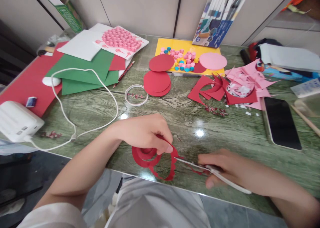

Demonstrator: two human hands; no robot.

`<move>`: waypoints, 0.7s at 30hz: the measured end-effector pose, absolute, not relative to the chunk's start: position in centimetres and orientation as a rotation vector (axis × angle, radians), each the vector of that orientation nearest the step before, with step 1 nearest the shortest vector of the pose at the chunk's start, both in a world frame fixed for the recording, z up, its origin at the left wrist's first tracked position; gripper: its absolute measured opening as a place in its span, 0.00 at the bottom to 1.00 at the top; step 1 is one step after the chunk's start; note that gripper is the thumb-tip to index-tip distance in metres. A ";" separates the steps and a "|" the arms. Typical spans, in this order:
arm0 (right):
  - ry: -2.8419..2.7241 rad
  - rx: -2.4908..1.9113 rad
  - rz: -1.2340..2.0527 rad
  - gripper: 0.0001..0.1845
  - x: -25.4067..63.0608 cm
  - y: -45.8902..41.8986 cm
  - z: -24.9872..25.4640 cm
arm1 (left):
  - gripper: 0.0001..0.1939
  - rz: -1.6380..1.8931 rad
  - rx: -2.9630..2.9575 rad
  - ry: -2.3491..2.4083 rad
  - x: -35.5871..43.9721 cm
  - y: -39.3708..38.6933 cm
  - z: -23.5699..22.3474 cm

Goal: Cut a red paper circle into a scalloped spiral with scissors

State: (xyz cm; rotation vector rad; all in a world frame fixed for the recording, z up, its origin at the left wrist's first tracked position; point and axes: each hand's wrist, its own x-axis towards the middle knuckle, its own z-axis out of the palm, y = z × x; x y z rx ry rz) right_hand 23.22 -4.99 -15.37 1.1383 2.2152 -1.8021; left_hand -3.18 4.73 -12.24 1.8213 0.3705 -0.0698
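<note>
Fairly bright indoor light, seemingly from above; white glare spots on glossy tabletop [185, 121], ctr & front edge. Lower L corner dim. R hand [220, 163] & scissors [221, 177] slightly soft. Wide-angle distortion: wall panels [145, 11] slant twd edges.

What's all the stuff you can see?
Paper strip: 1, red, left hand
Scissors: 1, white, right hand
Paper circles: several, red, middle
Pale circle: 1, pink, back
Flat sheet: 1, yellow, back
Small rolls: many, multicoloured, back
Decorated card: 1, pink, left
Coloured sheets: several, green and red, left
Pencil: 1, dark, left
Tape roll: 1, white, middle
Charger: 1, white, left
Cable: 1, white, left
Smartphone: 1, black, right
Scraps: many, red and pink, right
Pen pack: 1, blue, back
Table: 1, green, underneath
Left hand: 1, front
Right hand: 1, front
</note>
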 end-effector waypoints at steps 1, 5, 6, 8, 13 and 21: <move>2.208 1.144 -1.798 0.15 23.2 -5.0 -15.4 | 0.17 -0.072 1.824 0.373 -3.2 4.7 -12.3; 2.189 1.182 -1.747 0.16 23.5 -5.2 -15.6 | 0.17 -0.058 1.838 0.389 -3.2 4.8 -12.1; 2.186 1.208 -1.721 0.16 23.6 -5.2 -15.5 | 0.17 -0.045 1.841 0.394 -3.3 4.8 -12.1; 2.157 1.248 -1.709 0.16 23.7 -5.1 -15.4 | 0.18 -0.010 1.842 0.409 -3.3 4.9 -11.9; 1.961 1.236 -2.083 0.20 23.6 -4.4 -14.7 | 0.18 0.125 1.812 0.468 -3.2 4.8 -11.9; 1.762 1.149 -2.736 0.22 23.2 -5.1 -16.7 | 0.17 0.379 1.641 0.609 -2.3 3.8 -13.0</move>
